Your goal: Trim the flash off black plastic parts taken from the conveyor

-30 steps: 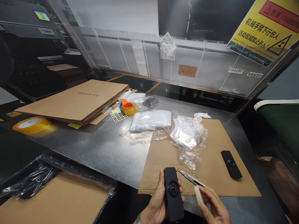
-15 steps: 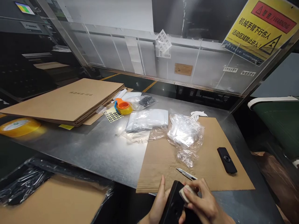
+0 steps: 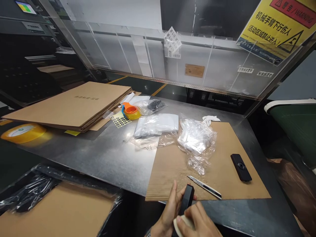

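Note:
In my left hand [image 3: 170,210] is a black rectangular device [image 3: 187,197], held tilted with a narrow side turned up. My fingers wrap round it from the left and behind. My right hand [image 3: 201,222] pinches a small pale pad [image 3: 183,225] against the device's lower part; whether it is cloth or sponge I cannot tell. A utility knife [image 3: 204,187] lies on the cardboard sheet [image 3: 170,174] just beyond my hands. Another black device [image 3: 241,167] with a round lens-like part rests on the sheet's right side.
Clear plastic bags [image 3: 197,136] and a packet of white sleeves [image 3: 157,124] lie mid-table. Left of them are an orange tape dispenser [image 3: 130,110], a sticker sheet [image 3: 120,119], stacked cardboard [image 3: 74,102] and a yellow tape roll [image 3: 23,132]. A white glove [image 3: 210,119] lies behind the bags.
The black device has turned so a narrow side shows. My right hand has moved down and left along it with the pad, uncovering more of the knife.

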`<state>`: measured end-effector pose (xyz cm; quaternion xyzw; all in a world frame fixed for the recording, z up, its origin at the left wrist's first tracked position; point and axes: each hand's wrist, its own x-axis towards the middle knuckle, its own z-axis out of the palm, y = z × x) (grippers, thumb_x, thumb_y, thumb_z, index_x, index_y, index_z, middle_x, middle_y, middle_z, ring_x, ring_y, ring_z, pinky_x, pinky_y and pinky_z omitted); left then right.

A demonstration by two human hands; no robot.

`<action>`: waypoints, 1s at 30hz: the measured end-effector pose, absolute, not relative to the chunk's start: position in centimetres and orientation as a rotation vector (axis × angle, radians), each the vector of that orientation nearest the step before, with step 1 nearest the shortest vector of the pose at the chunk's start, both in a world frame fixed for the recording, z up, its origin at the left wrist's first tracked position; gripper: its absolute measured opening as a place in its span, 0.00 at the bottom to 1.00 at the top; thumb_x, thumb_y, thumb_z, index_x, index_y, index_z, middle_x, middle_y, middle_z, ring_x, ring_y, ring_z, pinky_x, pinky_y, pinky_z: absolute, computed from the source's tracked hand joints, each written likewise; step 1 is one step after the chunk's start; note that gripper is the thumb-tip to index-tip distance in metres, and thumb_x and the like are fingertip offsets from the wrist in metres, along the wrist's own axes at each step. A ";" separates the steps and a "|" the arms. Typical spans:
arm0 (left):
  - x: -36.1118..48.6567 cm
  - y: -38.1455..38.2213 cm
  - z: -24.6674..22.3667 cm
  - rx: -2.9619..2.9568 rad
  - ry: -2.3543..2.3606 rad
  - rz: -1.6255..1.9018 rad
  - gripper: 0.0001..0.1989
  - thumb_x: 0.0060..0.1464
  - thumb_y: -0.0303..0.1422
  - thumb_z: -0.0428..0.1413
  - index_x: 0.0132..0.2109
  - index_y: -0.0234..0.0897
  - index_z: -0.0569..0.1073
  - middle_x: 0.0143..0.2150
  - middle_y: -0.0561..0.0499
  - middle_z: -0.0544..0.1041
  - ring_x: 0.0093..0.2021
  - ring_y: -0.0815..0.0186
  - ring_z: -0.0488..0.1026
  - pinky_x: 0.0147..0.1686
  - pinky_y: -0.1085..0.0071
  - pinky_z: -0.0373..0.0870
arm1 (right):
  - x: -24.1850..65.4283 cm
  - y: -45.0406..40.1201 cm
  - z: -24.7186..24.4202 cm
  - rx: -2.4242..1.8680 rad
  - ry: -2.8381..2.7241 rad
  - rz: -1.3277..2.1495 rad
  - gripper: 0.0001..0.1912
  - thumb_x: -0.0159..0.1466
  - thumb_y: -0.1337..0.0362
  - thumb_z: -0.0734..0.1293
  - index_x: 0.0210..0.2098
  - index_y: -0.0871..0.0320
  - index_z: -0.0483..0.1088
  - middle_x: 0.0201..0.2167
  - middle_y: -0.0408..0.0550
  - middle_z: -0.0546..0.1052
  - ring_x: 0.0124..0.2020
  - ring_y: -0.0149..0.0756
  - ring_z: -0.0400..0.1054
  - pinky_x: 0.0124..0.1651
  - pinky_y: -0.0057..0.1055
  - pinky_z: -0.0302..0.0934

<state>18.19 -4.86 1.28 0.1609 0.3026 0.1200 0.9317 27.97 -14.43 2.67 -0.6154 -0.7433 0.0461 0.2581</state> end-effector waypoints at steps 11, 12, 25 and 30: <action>18.8 -4.2 1.1 0.022 0.672 0.231 0.19 0.51 0.47 0.54 0.33 0.32 0.73 0.24 0.50 0.76 0.22 0.68 0.72 0.26 0.73 0.68 | 27.6 -13.8 3.3 -1.537 -2.034 0.135 0.20 0.60 0.65 0.65 0.52 0.54 0.63 0.33 0.48 0.67 0.31 0.34 0.63 0.31 0.29 0.65; 18.8 -4.0 1.1 -0.008 0.666 0.191 0.20 0.50 0.48 0.54 0.31 0.32 0.72 0.21 0.50 0.75 0.19 0.68 0.71 0.23 0.74 0.66 | 27.4 -14.1 2.7 -1.535 -1.989 0.135 0.21 0.60 0.65 0.65 0.53 0.52 0.62 0.34 0.48 0.68 0.31 0.34 0.63 0.32 0.28 0.65; 19.6 -3.0 1.6 -0.319 0.752 0.286 0.20 0.59 0.42 0.45 0.29 0.28 0.69 0.21 0.47 0.72 0.20 0.71 0.70 0.24 0.77 0.70 | 26.2 -15.7 -0.6 -1.680 -1.621 0.203 0.14 0.60 0.60 0.67 0.45 0.54 0.67 0.31 0.48 0.74 0.31 0.35 0.72 0.30 0.26 0.70; 18.5 -2.4 1.9 -0.332 0.751 0.325 0.17 0.60 0.37 0.43 0.32 0.29 0.68 0.24 0.48 0.72 0.23 0.71 0.70 0.26 0.75 0.71 | 29.7 -16.5 -1.4 -1.592 -1.817 -0.207 0.24 0.58 0.68 0.68 0.53 0.49 0.65 0.40 0.50 0.72 0.41 0.40 0.69 0.41 0.33 0.68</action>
